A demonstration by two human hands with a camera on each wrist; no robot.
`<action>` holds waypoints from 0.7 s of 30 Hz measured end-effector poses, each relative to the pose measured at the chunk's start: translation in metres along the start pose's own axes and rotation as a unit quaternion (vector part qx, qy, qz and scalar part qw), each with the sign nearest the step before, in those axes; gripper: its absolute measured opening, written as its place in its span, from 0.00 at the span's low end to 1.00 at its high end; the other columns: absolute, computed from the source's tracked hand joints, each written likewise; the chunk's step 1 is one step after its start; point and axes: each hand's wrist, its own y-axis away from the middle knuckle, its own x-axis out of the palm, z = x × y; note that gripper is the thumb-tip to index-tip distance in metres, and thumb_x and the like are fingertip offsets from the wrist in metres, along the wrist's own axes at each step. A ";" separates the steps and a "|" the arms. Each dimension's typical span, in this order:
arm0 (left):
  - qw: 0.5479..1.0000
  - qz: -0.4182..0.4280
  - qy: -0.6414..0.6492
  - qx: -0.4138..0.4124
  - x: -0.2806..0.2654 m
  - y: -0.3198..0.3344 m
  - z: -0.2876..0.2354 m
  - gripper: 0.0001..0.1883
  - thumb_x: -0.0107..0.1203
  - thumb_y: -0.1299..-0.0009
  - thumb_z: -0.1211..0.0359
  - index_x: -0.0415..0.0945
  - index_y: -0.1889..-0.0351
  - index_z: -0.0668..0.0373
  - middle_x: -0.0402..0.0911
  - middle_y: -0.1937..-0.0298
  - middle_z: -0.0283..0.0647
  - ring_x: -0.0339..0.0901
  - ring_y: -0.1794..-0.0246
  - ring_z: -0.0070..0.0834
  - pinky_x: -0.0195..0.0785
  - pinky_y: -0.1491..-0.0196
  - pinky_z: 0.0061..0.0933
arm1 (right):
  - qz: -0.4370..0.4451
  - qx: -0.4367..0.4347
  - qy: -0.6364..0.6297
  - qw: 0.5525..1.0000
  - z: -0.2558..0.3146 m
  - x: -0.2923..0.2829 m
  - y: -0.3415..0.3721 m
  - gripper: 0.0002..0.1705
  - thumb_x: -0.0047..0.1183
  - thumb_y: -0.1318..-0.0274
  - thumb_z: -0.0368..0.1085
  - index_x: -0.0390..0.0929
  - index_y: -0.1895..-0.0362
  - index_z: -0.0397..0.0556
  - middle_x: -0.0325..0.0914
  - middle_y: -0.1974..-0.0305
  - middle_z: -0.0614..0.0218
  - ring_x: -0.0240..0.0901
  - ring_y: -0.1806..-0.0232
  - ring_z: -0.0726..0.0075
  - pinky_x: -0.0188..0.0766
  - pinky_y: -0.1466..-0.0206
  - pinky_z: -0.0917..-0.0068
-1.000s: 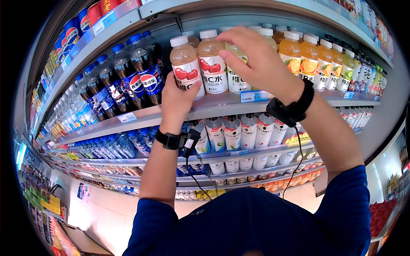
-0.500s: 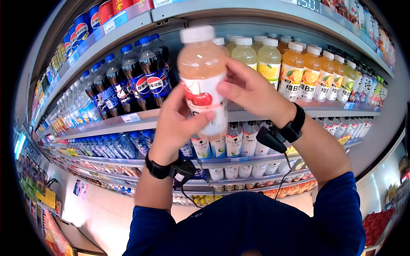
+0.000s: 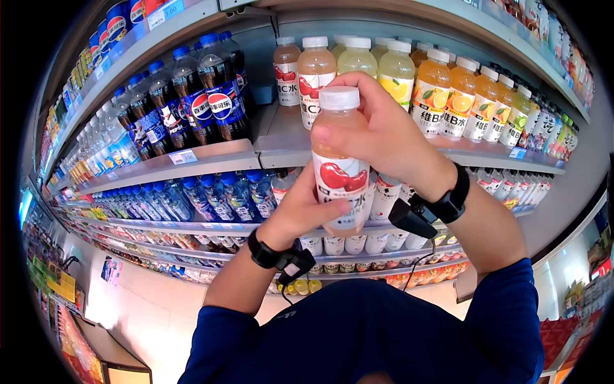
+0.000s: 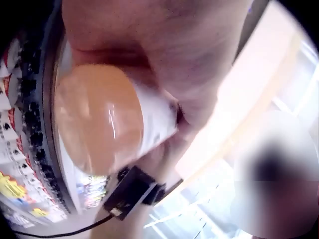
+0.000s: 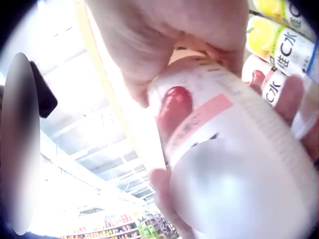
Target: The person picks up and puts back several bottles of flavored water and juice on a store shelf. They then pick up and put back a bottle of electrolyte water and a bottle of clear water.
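Note:
A bottle with a white cap and a cherry label (image 3: 342,173) is held upright in front of the shelf in the head view. My left hand (image 3: 300,211) grips its lower part, thumb across the label. Around its upper part, just below the cap, curls my right hand (image 3: 390,131). The left wrist view shows the bottle's orange-tinted base (image 4: 102,119) beside the left palm (image 4: 164,45). In the right wrist view the cherry label (image 5: 219,114) lies under the right hand (image 5: 169,35), with fingers of the left hand at the bottle's sides.
Behind the bottle, more cherry-label bottles (image 3: 315,77) stand on the shelf. Cola bottles (image 3: 220,102) are to their left, lemon-label (image 3: 396,73) and orange-label bottles (image 3: 432,96) to their right. The shelf edge (image 3: 214,155) runs behind the hands; lower shelves hold more drinks.
Both hands have taken hold of the cherry-label bottle, which has come off the shelf toward the body and, since half a second ago, moved lower and slightly right.

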 end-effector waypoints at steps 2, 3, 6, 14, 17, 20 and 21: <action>0.980 -0.069 -0.168 0.074 0.016 0.000 0.006 0.38 0.70 0.40 0.69 0.60 0.34 0.61 0.76 0.43 0.42 0.75 0.41 0.31 0.67 0.38 0.33 | -0.086 -0.005 0.117 0.989 0.004 0.006 0.007 0.43 0.70 0.51 0.51 0.62 0.42 0.37 0.80 0.56 0.58 0.78 0.55 0.68 0.75 0.52 0.70; 0.981 -0.070 -0.167 0.071 0.017 0.000 0.009 0.38 0.70 0.40 0.69 0.60 0.34 0.61 0.76 0.43 0.42 0.75 0.41 0.31 0.67 0.38 0.33 | -0.087 -0.002 0.116 0.989 0.004 0.006 0.008 0.43 0.70 0.51 0.51 0.62 0.42 0.37 0.80 0.56 0.58 0.78 0.55 0.68 0.75 0.52 0.70; 0.962 -0.082 -0.256 0.048 0.015 -0.001 0.017 0.42 0.71 0.42 0.67 0.58 0.33 0.62 0.76 0.42 0.42 0.76 0.42 0.31 0.69 0.40 0.34 | -0.057 0.021 0.195 0.979 0.005 0.000 0.011 0.38 0.66 0.43 0.48 0.61 0.39 0.39 0.78 0.53 0.61 0.76 0.52 0.73 0.74 0.49 0.76; 0.980 0.138 0.123 -0.067 0.019 0.000 0.015 0.41 0.71 0.41 0.61 0.61 0.32 0.62 0.79 0.44 0.44 0.77 0.42 0.33 0.70 0.39 0.38 | 0.144 0.072 -0.144 0.976 0.005 -0.043 0.016 0.27 0.53 0.32 0.44 0.66 0.36 0.42 0.79 0.46 0.50 0.77 0.44 0.65 0.72 0.40 0.67; 0.995 0.064 0.027 -0.073 0.023 -0.002 0.015 0.41 0.71 0.41 0.62 0.60 0.32 0.62 0.78 0.43 0.44 0.76 0.41 0.32 0.69 0.38 0.37 | 0.063 0.083 -0.002 0.995 0.020 -0.038 0.022 0.26 0.56 0.34 0.45 0.69 0.40 0.41 0.81 0.51 0.54 0.79 0.49 0.68 0.74 0.45 0.71; 0.980 -0.081 -0.182 0.001 0.037 -0.005 0.024 0.40 0.70 0.41 0.64 0.60 0.33 0.62 0.77 0.42 0.42 0.76 0.42 0.31 0.69 0.39 0.36 | -0.066 0.040 0.184 0.980 0.009 -0.036 0.020 0.27 0.60 0.38 0.50 0.76 0.49 0.38 0.83 0.59 0.61 0.81 0.60 0.69 0.76 0.56 0.75; 0.980 -0.079 -0.184 -0.001 0.038 -0.006 0.024 0.40 0.70 0.41 0.64 0.60 0.33 0.62 0.77 0.42 0.42 0.76 0.42 0.31 0.69 0.39 0.36 | -0.068 0.040 0.182 0.980 0.009 -0.034 0.021 0.27 0.60 0.38 0.50 0.76 0.49 0.38 0.83 0.59 0.61 0.81 0.60 0.69 0.76 0.56 0.75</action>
